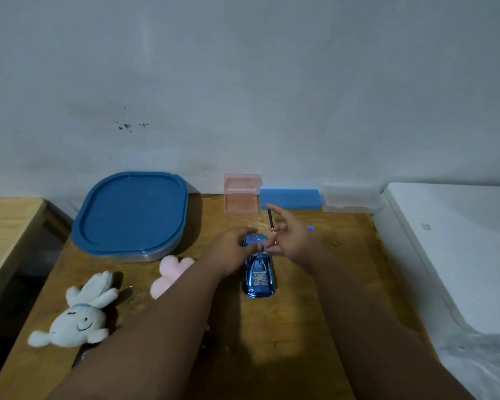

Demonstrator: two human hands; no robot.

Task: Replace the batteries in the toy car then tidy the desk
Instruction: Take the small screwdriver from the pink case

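Lying lengthwise on the wooden surface (300, 327), a shiny blue toy car (259, 280) sat between two bare hands. The left hand (233, 251) curled its fingers over the car's far end, gripping it. The right hand (290, 241) hovered just beside that end, its thumb and forefinger pinching a thin dark screwdriver (270, 219) upright, tip down, just above the car. A white plush rabbit (75, 316) lay well to the left.
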